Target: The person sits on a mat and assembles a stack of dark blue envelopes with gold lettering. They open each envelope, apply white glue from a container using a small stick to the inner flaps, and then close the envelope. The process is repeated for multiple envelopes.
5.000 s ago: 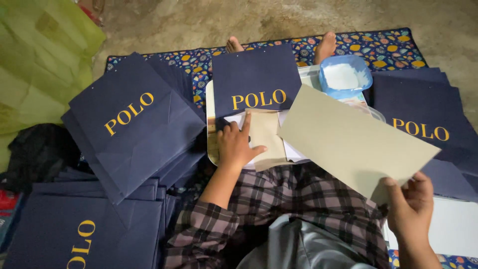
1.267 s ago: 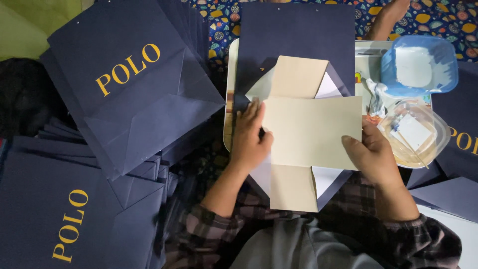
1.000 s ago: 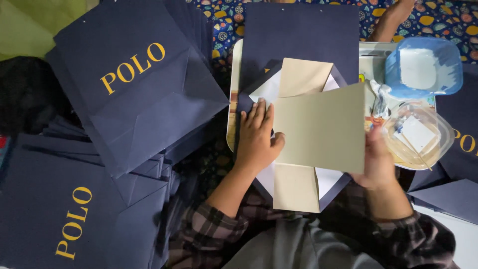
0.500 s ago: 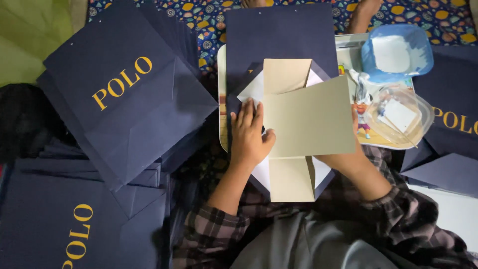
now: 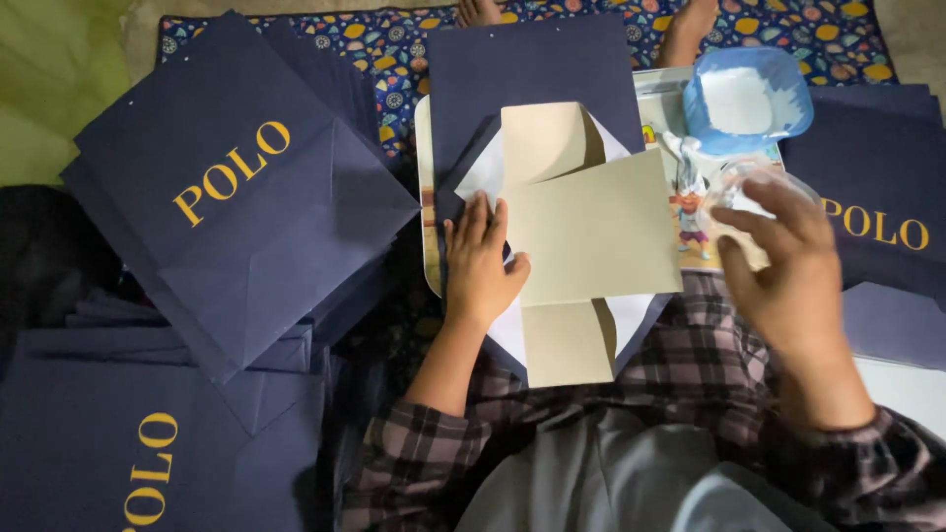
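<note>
Pressing flat on the beige card (image 5: 591,232), the left hand (image 5: 483,261) lies spread; the right hand (image 5: 788,276) hovers loosely open.

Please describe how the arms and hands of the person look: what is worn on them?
Both hands are bare: the left hand and right hand show no gloves, rings or watch. Each arm has a long dark plaid sleeve with pale check lines, loose at the cuff.

A beige card (image 5: 596,232) lies flat across the unfolded base of a navy bag (image 5: 537,89), beige flaps showing above and below it, white paper at its sides.
</note>
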